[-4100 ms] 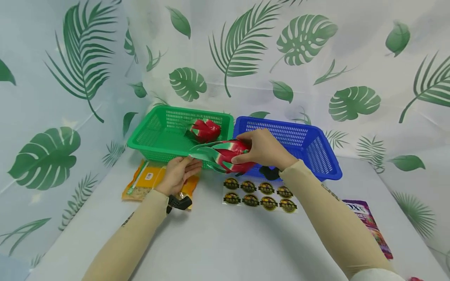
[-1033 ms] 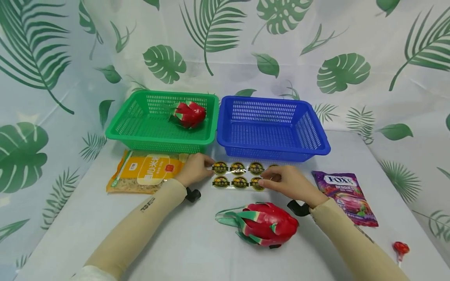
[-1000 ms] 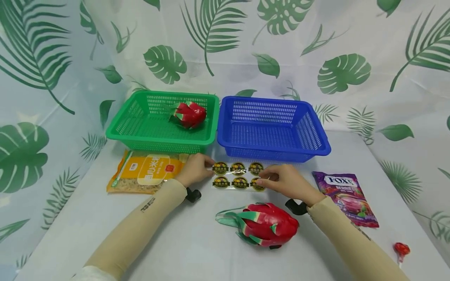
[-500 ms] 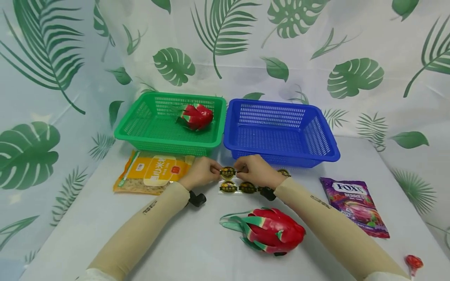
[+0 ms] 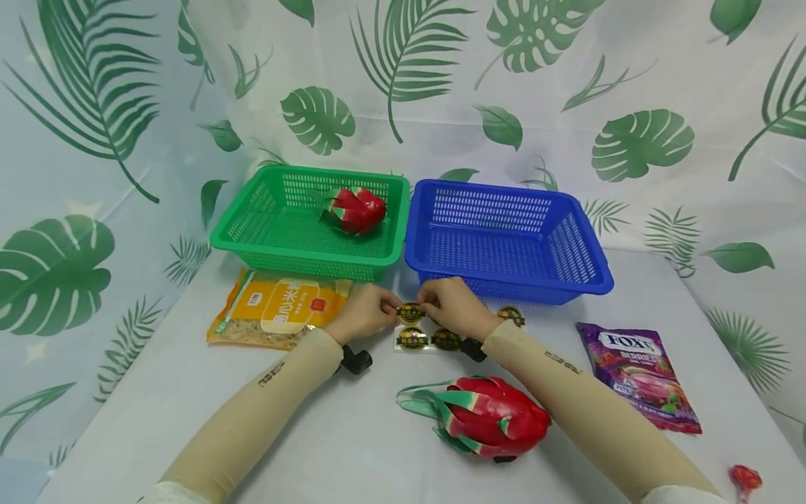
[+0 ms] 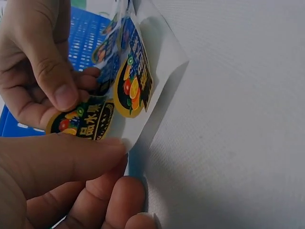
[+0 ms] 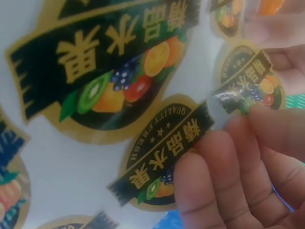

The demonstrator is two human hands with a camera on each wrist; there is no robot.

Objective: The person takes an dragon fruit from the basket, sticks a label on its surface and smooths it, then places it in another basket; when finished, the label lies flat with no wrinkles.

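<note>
While the left hand [image 5: 364, 311] pinches the sheet [image 7: 86, 176] by its left edge, the right hand [image 5: 456, 306] pinches the right end of the corner sticker [image 5: 411, 313].
With both hands closed to thumb-and-finger grips, the sheet tilts partly off the counter [image 5: 327, 434], in front of the blue basket [image 5: 504, 275]; whether the sticker is free of its backing is unclear. Nearer the person, a dragon fruit [image 5: 497, 418] lies with its green tips pointing left; another fruit [image 5: 362, 210] is in the green basket [image 5: 308, 250], beside the blue one. An orange pack [image 5: 277, 308] lies just left of the left hand; a candy bag [image 5: 642, 378] and a lollipop [image 5: 746, 477] lie at the right.
</note>
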